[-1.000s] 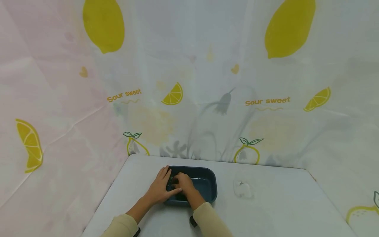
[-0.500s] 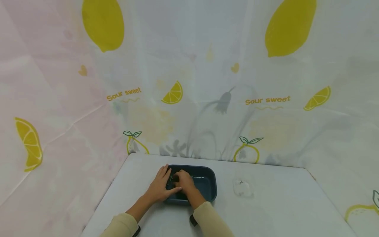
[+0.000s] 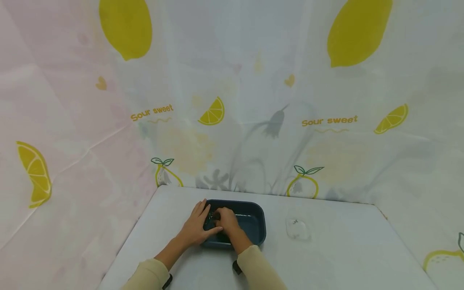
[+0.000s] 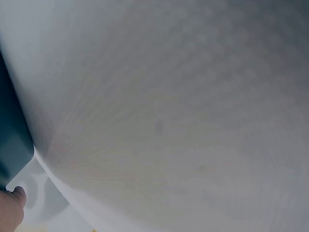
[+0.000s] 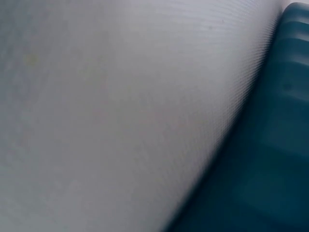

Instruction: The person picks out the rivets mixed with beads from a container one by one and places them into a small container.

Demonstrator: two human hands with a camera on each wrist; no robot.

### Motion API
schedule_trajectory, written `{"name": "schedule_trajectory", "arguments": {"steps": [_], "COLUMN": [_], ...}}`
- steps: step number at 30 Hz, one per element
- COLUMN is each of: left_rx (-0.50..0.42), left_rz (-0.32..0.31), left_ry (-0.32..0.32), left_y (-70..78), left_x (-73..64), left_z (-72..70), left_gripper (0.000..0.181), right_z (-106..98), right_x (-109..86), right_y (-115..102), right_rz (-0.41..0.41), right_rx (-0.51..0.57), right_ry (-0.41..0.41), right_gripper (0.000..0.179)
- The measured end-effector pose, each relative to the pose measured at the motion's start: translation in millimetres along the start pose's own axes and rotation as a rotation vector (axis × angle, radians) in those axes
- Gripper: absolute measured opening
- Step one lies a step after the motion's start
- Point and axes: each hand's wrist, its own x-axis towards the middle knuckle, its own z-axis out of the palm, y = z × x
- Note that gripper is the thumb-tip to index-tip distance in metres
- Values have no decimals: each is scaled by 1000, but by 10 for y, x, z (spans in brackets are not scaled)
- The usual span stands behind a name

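A dark blue rectangular dish (image 3: 251, 225) stands on the white table in the head view. My left hand (image 3: 193, 227) lies over its left end, fingers straight along the rim and thumb stretched across the near side. Inside the left part of the dish, my right hand (image 3: 227, 222) has curled fingers and seems to pinch a small dark object (image 3: 216, 216), mostly hidden by the hand. The left wrist view catches the dish's outer wall (image 4: 12, 130) and a fingertip of the left hand (image 4: 10, 210). Only the dish's side (image 5: 270, 145) shows in the right wrist view.
To the right of the dish lies a small clear, square-cornered item (image 3: 297, 229) with dark marks on it. A lemon-print curtain (image 3: 253, 100) hangs behind the white table (image 3: 348, 245) and along its sides.
My right hand has shifted slightly within the dish, and the dark object between its fingers shows more. The left hand keeps its place on the rim. The head view tilts a little.
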Motion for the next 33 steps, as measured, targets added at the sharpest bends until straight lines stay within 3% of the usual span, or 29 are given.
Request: {"name": "schedule_trajectory", "arguments": {"steps": [14, 23, 33], "left_rx": [2, 0, 22], "left_rz": [-7, -23, -22], "left_ry": [-3, -28, -24], "left_y": [-18, 18, 14], "left_x": [-22, -5, 8], "left_z": [11, -44, -38], "left_gripper": [96, 93, 92], "right_z": [-8, -43, -78], "right_x": [-81, -44, -66], "right_y": [-4, 1, 0], "right_rz": [-17, -35, -47], "right_rx": [65, 30, 77], "right_ry": [52, 72, 55], "right_gripper": [19, 13, 13]}}
